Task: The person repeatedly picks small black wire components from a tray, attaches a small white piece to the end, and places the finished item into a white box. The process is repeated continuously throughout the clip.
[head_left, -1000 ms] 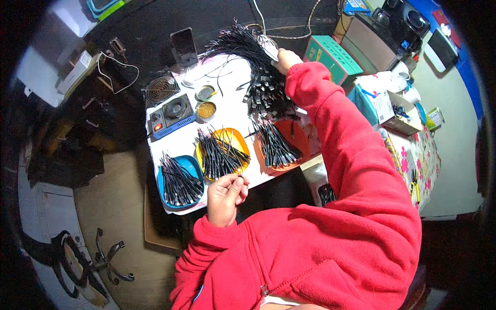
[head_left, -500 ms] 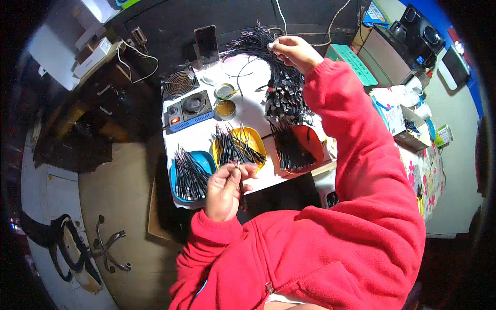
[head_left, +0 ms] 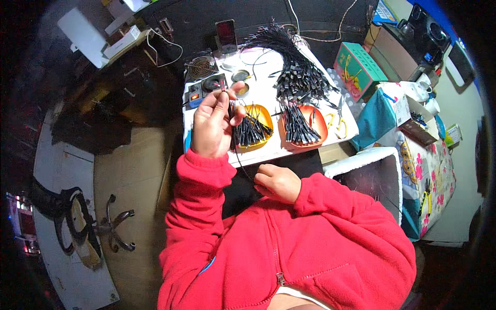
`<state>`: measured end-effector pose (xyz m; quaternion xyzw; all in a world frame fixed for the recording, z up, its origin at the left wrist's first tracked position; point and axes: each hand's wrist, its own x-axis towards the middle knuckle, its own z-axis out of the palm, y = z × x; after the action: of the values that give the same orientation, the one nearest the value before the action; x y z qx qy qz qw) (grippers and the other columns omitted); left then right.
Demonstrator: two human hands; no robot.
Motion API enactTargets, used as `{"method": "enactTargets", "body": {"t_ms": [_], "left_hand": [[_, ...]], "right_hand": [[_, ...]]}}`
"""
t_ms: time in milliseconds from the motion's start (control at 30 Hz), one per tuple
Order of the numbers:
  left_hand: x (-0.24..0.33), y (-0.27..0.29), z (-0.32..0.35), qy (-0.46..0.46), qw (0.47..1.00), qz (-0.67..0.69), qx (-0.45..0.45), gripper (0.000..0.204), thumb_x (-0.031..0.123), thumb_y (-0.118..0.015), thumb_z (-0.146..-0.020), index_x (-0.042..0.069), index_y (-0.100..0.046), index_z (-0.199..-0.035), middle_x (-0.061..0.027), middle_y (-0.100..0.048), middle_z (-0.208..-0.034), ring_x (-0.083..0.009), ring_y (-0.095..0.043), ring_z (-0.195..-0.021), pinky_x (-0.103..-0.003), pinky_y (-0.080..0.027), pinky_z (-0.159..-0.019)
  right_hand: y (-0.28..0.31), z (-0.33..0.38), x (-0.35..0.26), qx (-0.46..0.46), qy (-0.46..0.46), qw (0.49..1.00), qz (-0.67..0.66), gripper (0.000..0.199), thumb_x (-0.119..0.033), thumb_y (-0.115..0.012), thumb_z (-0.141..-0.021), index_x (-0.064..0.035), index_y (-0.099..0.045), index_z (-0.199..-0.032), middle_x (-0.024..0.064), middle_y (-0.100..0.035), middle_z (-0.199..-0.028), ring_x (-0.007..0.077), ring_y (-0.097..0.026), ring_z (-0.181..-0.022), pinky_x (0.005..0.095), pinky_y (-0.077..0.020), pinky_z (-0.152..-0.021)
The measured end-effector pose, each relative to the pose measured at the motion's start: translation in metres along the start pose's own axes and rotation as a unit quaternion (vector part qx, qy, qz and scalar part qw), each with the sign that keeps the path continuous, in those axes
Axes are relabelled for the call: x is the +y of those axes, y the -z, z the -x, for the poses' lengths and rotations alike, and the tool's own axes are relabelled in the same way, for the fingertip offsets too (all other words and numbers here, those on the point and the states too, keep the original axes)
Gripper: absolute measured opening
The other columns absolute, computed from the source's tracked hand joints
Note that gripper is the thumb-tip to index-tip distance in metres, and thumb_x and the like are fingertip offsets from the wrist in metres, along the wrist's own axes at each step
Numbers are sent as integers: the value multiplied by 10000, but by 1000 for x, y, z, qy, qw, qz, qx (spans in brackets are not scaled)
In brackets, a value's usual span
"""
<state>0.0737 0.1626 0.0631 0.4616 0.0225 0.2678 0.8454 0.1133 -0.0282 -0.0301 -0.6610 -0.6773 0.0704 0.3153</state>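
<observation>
From the head view I see my left hand [head_left: 214, 124] raised over the left part of the white counter [head_left: 268, 152], fingers curled and pinched shut on a thin black wire [head_left: 231, 111] whose upper end shows a small red tip near my fingertips. The wire hangs down past the counter's near edge toward my lap. My right hand [head_left: 278, 182] sits lower, just below that near edge, loosely closed; I cannot tell whether it has hold of the wire's lower end.

Just right of my left hand is a yellow tray [head_left: 261, 116] full of short black wire pieces, and beside it, nearly touching, an orange tray [head_left: 318, 120] with another bundle. Behind them a large pile of black wires [head_left: 299, 77] spreads toward the counter's far right corner. At the far left stand a small blue box [head_left: 195, 93] with a switch, a round tin [head_left: 240, 89] and a dark phone [head_left: 226, 35] propped upright at the back edge.

The counter is crowded: bare white surface shows only in a strip along the near edge and a patch behind the yellow tray. To the right, a green box [head_left: 356, 67] and a white-rimmed bin [head_left: 380, 170] stand close against the counter's side. To the left, the floor [head_left: 129, 170] is open down to a chair base [head_left: 116, 227].
</observation>
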Motion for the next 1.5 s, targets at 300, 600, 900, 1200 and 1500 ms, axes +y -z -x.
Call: {"method": "enactTargets", "body": {"t_ms": [300,600,900,1200,1500], "left_hand": [[-39,-14,124,-119,987,-101,-30,207,179,-553,-940,-22,-586,-903,-164,-602,-971,-92,-455,-558,-199,-371,-520],[-65,-18,150,-30,997,-63,11,206,156,-510,-962,-32,-565,-1026,-130,-577,-1061,-169,-620,-727,-240,-491,-614],[-78,-46,144,10,988,-149,36,163,117,-533,-954,-18,-611,-997,-76,-652,-823,-52,-466,-542,-170,-369,-478],[-80,-50,150,49,989,-142,17,169,121,-549,-946,-23,-631,-981,-67,-637,-751,-39,-443,-523,-166,-344,-464],[-83,-50,155,72,992,-103,19,164,105,-572,-929,-36,-629,-990,-71,-633,-735,-30,-421,-519,-156,-334,-470]], "right_hand": [[33,1,20,123,-158,715,-670,200,-158,-585,-928,-7,-583,-1059,37,-623,-918,71,-558,-770,198,-444,-659],[40,24,-22,191,-122,795,-562,67,-32,-621,-881,13,-602,-926,6,-584,-844,61,-536,-746,211,-452,-665],[38,44,-20,233,-137,789,-551,92,1,-616,-877,12,-577,-959,44,-630,-863,100,-604,-770,228,-497,-702],[39,50,-21,237,-116,796,-546,90,-8,-620,-872,36,-585,-943,34,-621,-814,85,-596,-704,222,-499,-632],[38,58,-19,218,-125,791,-558,129,-65,-621,-892,17,-581,-983,49,-634,-913,102,-599,-837,242,-495,-759]]}}
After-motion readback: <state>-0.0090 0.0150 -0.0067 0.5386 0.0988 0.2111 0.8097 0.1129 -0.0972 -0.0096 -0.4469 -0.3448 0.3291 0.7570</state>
